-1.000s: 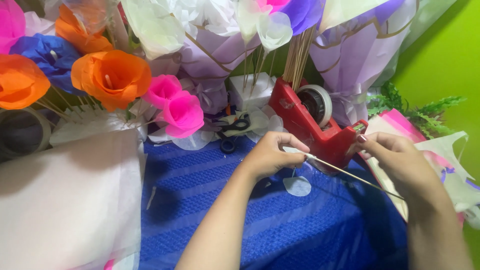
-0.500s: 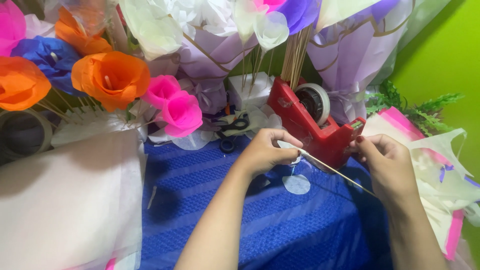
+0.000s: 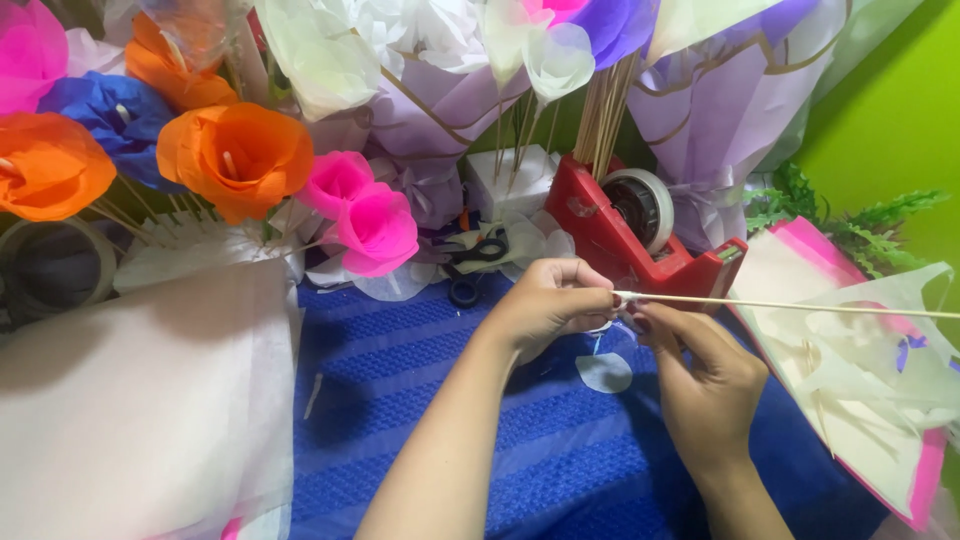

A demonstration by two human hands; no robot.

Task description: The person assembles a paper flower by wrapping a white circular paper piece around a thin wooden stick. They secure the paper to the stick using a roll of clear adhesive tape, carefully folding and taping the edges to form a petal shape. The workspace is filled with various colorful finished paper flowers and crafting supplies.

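My left hand (image 3: 548, 305) pinches the near end of a thin wooden stick (image 3: 790, 305) that runs level to the right edge. My right hand (image 3: 705, 375) meets it at the same end, fingertips on a small white bit wrapped around the stick's tip. Both hands hover over a blue ribbed cloth (image 3: 420, 410). A small white paper petal (image 3: 604, 372) lies on the cloth just below my hands. A red tape dispenser (image 3: 630, 235) with a roll of tape stands right behind them.
Orange, pink and blue paper flowers (image 3: 235, 155) stand at the back left, white and lilac wrapped bouquets (image 3: 440, 90) behind. Black scissors (image 3: 470, 265) lie near the dispenser. White tissue sheets (image 3: 130, 400) cover the left; pink and white paper (image 3: 850, 370) lies right, green foliage (image 3: 860, 215) beyond.
The stick has swung from slanting down to the right up to nearly level. My right hand has slid left along it to join my left hand at its end.
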